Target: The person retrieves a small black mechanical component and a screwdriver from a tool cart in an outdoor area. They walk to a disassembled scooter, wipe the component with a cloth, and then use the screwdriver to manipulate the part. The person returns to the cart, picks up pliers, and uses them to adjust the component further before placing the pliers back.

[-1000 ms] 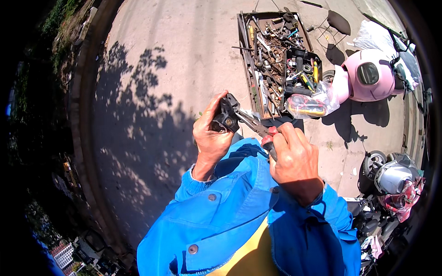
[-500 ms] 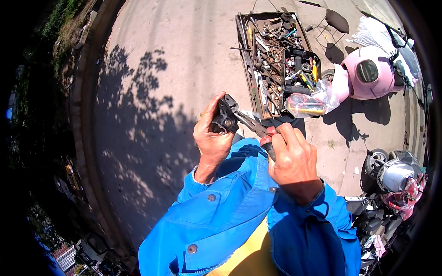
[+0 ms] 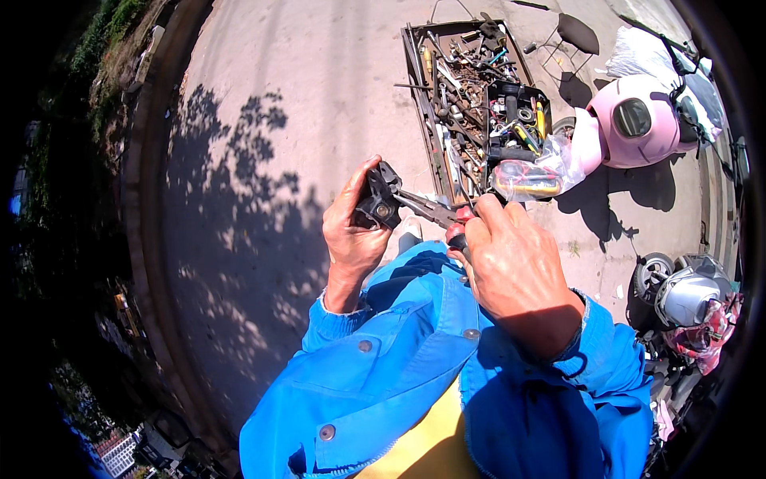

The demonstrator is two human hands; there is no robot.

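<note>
My left hand [image 3: 351,231] grips a small black mechanical part [image 3: 381,199], with a round bolt-like spot on its face; its exact kind I cannot make out. In my right hand [image 3: 515,259] is a pair of long-nose pliers [image 3: 433,209] with red and black handles. The jaws point left and reach the black part's right edge; whether they pinch anything there is too small to tell. Both hands are in front of my blue jacket, over the pavement.
Ahead lies a metal tray [image 3: 413,72] full of loose tools and hardware, a smaller black box [image 3: 519,89] inside it. A clear plastic bag [image 3: 531,177] rests at its near corner. To the right stand a pink scooter [image 3: 638,124], a dark stool [image 3: 578,33] and a silver helmet-like shape [image 3: 690,302].
Both hands have shifted slightly left with the black part and pliers. My right hand has turned, showing more of its back, and its forearm has swung outward.
</note>
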